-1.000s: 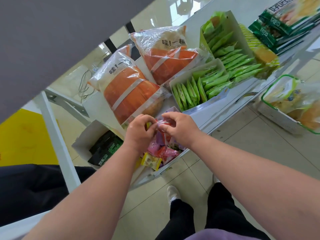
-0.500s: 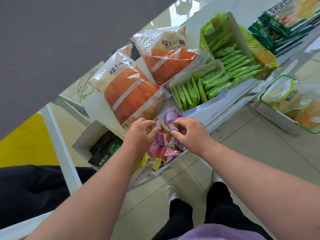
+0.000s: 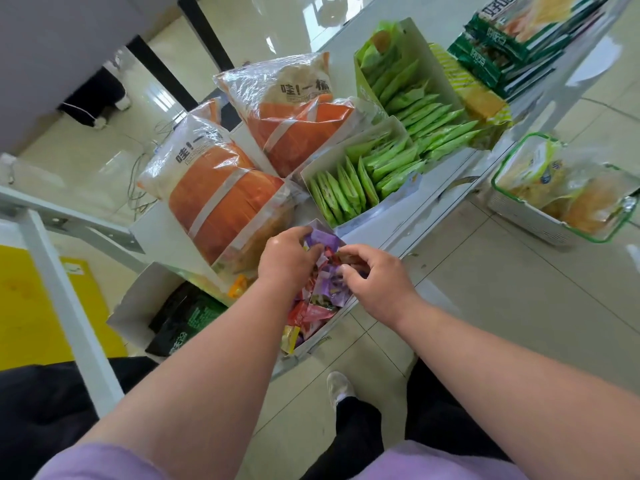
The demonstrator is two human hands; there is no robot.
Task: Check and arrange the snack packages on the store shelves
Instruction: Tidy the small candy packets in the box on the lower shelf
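The left hand [image 3: 289,259] reaches into an open white cardboard box [image 3: 320,336] of small purple, red and yellow wrapped candies [image 3: 325,296] at the front edge of the white shelf [image 3: 408,226], its fingers curled down among the wrappers; the fingertips are buried, so whether they pinch a piece cannot be told. The right hand [image 3: 375,282] hovers over the same box from the other side, fingers bent and loosely spread, thumb and forefinger close together above the candies, and any grip there is likewise hidden. Both forearms cover most of the box, leaving only its far corner and its near end in view. Just behind the box stands a large clear-and-orange plastic snack bag [image 3: 221,199], leaning, with a second orange snack bag [image 3: 294,116] behind it. To their right, two white open cartons hold rows of slim green sachets [image 3: 367,178], the farther carton [image 3: 412,88] tilted up. Green flat packets [image 3: 512,43] are stacked at the top right, cut off by the frame. On the tiled floor sits a white basket with a green rim [image 3: 554,223] holding yellowish bags. A lower box with black-and-green packs [image 3: 183,317] lies left of the forearm, partly hidden.
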